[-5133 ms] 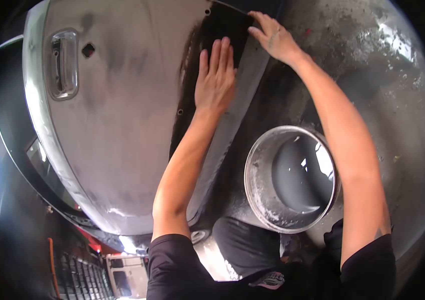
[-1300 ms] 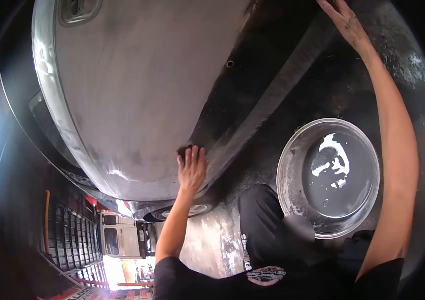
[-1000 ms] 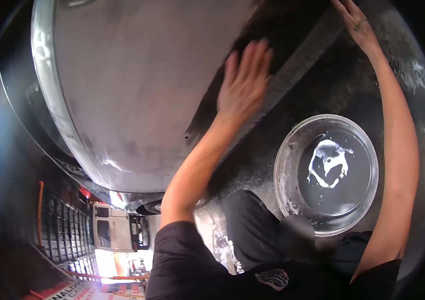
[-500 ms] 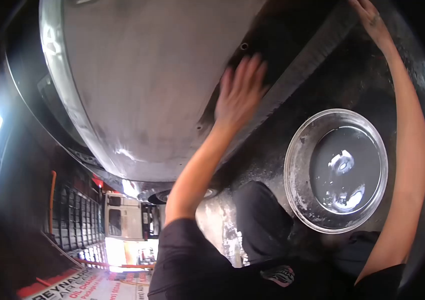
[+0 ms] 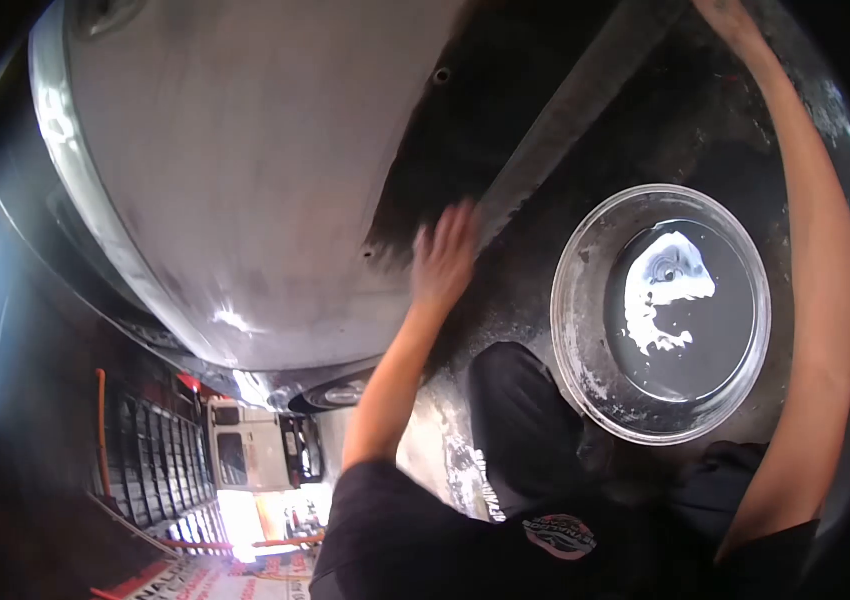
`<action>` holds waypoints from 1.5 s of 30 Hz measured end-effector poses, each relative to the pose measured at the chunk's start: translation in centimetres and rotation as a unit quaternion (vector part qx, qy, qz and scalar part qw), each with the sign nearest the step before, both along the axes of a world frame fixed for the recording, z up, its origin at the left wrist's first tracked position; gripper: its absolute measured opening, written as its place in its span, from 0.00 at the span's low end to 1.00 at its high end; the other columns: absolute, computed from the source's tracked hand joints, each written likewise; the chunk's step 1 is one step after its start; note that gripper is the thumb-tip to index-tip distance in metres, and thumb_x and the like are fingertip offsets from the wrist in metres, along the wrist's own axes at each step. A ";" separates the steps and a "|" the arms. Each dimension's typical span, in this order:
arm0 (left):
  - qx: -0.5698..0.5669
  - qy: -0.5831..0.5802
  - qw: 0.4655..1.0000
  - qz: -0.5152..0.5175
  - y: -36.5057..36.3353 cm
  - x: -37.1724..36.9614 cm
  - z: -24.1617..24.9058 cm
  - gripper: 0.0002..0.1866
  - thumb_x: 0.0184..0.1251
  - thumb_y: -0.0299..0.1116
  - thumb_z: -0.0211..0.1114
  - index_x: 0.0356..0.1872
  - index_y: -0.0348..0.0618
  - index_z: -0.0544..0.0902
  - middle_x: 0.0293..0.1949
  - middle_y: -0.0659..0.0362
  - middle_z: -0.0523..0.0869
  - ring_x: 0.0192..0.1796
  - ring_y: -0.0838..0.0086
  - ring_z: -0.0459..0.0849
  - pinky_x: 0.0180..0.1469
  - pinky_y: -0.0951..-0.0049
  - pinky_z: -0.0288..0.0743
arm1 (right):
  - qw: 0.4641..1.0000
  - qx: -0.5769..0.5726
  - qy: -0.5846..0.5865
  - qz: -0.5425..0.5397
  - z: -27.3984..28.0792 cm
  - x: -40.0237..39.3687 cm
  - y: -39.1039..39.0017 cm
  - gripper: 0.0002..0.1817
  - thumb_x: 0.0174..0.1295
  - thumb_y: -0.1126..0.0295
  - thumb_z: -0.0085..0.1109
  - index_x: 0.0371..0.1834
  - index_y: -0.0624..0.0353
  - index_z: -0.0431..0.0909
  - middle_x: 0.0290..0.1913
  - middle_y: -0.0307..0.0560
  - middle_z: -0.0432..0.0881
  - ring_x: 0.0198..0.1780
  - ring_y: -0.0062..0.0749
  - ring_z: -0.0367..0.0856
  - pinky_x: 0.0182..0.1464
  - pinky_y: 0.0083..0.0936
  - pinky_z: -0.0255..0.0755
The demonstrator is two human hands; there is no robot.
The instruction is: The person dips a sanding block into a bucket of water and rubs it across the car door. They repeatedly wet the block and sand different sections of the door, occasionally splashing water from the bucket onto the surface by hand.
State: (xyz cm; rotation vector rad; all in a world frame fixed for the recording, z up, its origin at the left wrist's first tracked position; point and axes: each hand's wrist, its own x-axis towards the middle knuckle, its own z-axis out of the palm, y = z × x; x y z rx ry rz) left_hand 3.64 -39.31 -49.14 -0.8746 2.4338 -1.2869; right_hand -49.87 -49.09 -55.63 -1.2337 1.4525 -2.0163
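The car door (image 5: 255, 180) fills ten o'clock; over its lower edge hangs the blurred left hand (image 5: 444, 262), fingers (image 5: 458, 228) straight and unclenched, contact unclear; the right hand (image 5: 729, 20) at half past one is cut off, its fingers' state impossible to tell; a water tub (image 5: 577, 300) sits at three o'clock
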 end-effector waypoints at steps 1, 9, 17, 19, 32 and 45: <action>0.001 -0.031 0.998 0.063 1.7 8.1 -1.2 0.34 0.66 0.35 0.58 0.77 0.49 0.72 0.80 0.61 0.67 0.80 0.65 0.65 0.77 0.50 0.58 | 0.996 0.065 0.039 0.049 4.3 0.9 4.3 0.39 0.76 0.44 0.54 0.75 0.69 0.65 0.75 0.65 0.69 0.78 0.50 0.65 0.78 0.37 0.60; -0.055 0.001 0.997 -0.044 -4.9 -13.6 -1.2 0.31 0.68 0.35 0.56 0.74 0.43 0.73 0.79 0.51 0.68 0.80 0.56 0.64 0.77 0.41 0.56 | 0.999 0.037 0.007 0.008 0.8 1.5 -0.4 0.46 0.74 0.42 0.55 0.79 0.72 0.58 0.78 0.66 0.64 0.81 0.49 0.60 0.81 0.37 0.56; -0.041 -0.051 0.997 -0.027 1.0 9.1 -0.4 0.29 0.69 0.38 0.62 0.72 0.44 0.76 0.77 0.53 0.71 0.78 0.58 0.69 0.78 0.44 0.53 | 0.996 0.052 0.034 -0.063 1.9 1.7 0.7 0.43 0.73 0.42 0.55 0.76 0.69 0.63 0.75 0.65 0.69 0.79 0.52 0.65 0.78 0.38 0.60; -0.031 -0.015 0.998 -0.047 -1.6 -0.8 1.6 0.29 0.71 0.42 0.63 0.72 0.44 0.76 0.78 0.52 0.70 0.80 0.56 0.66 0.79 0.44 0.53 | 0.997 0.065 0.022 -0.047 2.6 2.0 1.3 0.43 0.73 0.41 0.55 0.76 0.68 0.63 0.76 0.66 0.68 0.79 0.52 0.64 0.79 0.39 0.59; -0.026 -0.016 0.998 -0.061 -1.8 -8.4 8.9 0.40 0.67 0.47 0.69 0.77 0.41 0.69 0.82 0.47 0.61 0.84 0.52 0.57 0.80 0.38 0.48 | 0.999 -0.014 -0.030 -0.032 0.9 1.7 0.7 0.26 0.79 0.51 0.50 0.66 0.61 0.75 0.61 0.53 0.82 0.66 0.46 0.78 0.68 0.37 0.69; -0.027 -0.117 0.987 -0.105 -2.4 -14.7 11.5 0.39 0.69 0.44 0.67 0.77 0.38 0.67 0.82 0.48 0.59 0.84 0.54 0.55 0.81 0.43 0.47 | 0.997 -0.060 -0.039 -0.013 0.1 -2.3 2.0 0.20 0.78 0.56 0.46 0.46 0.64 0.79 0.47 0.57 0.82 0.55 0.55 0.80 0.58 0.42 0.74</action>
